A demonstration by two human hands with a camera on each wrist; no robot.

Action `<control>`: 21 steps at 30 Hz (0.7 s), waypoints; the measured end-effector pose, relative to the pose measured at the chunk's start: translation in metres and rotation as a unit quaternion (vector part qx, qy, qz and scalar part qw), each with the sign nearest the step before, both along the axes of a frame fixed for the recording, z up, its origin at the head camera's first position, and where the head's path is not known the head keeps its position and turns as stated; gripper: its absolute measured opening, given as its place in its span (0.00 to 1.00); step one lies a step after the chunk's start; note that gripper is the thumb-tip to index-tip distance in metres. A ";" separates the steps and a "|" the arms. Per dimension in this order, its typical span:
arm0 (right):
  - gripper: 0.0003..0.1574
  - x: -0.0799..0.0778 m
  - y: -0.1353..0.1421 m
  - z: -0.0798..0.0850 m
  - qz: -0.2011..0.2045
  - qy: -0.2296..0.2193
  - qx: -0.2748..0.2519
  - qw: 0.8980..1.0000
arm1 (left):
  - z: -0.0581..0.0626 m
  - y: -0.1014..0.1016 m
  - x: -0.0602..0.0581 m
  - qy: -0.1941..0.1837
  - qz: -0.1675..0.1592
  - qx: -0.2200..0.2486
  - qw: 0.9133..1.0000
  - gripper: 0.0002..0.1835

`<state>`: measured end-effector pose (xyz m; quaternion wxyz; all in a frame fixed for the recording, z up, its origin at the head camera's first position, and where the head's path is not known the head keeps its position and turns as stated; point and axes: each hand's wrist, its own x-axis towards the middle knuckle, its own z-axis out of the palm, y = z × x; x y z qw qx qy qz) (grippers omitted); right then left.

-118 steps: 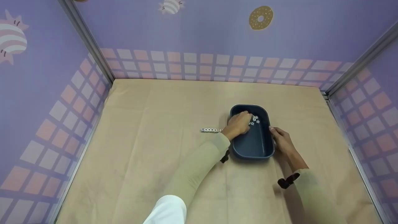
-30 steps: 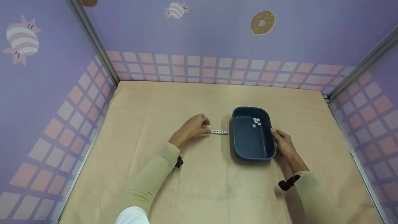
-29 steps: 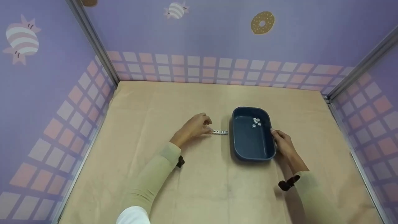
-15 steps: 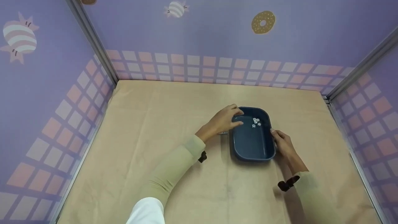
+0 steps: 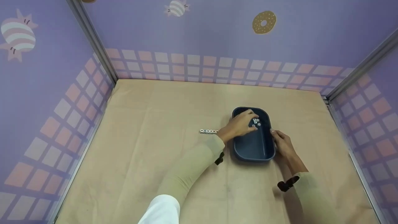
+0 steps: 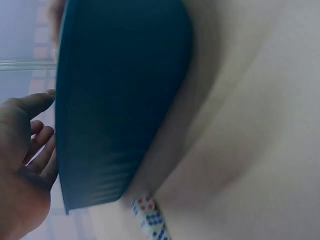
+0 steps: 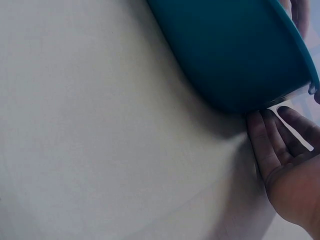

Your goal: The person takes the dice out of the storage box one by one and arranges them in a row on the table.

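Observation:
A dark blue plastic bin [image 5: 253, 147] lies on the cloth right of centre, several small white dice [image 5: 255, 121] loose inside toward its far end. My left hand [image 5: 238, 125] reaches over the bin's left wall, thumb and fingers parted just beside those dice, nothing visible between them. The right hand [image 5: 282, 141] holds the bin's right side, thumb at the rim and fingers against the outer wall in the right wrist view. Left of the bin, a straight row of dice [image 5: 207, 131] sits on the cloth, its right end hidden by the left hand and wrist in the head view.
A beige cloth [image 5: 149, 140] covers the table. Purple panels with a checked band [image 5: 186, 67] enclose its back and both sides, meeting at grey metal corner posts [image 5: 93, 40].
My left hand has moved right from the dice row, over the bin's wall, to the loose dice inside. More of the row's left end shows. The right hand stays at the bin.

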<state>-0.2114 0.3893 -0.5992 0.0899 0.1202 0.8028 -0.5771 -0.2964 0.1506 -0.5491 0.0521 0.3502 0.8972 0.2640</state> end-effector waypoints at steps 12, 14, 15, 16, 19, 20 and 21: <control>0.40 0.012 -0.017 0.039 -0.004 -0.013 -0.003 1.000 | -0.012 0.017 -0.001 -0.007 0.027 -0.079 0.996 0.32; 0.41 0.011 -0.016 0.037 -0.004 -0.011 -0.007 1.000 | -0.013 0.019 -0.001 -0.009 0.036 -0.095 0.995 0.33; 0.40 0.010 -0.015 0.035 -0.005 -0.012 -0.008 1.000 | -0.013 0.019 0.000 -0.008 0.040 -0.103 0.994 0.33; 0.41 0.009 -0.014 0.032 -0.006 -0.012 -0.009 1.000 | -0.014 0.020 0.000 -0.006 0.044 -0.110 0.993 0.33; 0.42 0.004 -0.008 0.019 -0.013 -0.014 -0.008 1.000 | -0.015 0.022 0.001 0.005 0.046 -0.126 0.991 0.33; 0.43 0.002 -0.006 0.015 -0.015 -0.014 -0.005 1.000 | -0.015 0.023 0.002 0.008 0.046 -0.129 0.991 0.33; 0.43 0.001 -0.004 0.011 -0.015 -0.014 -0.002 1.000 | -0.015 0.023 0.002 0.009 0.046 -0.132 0.990 0.33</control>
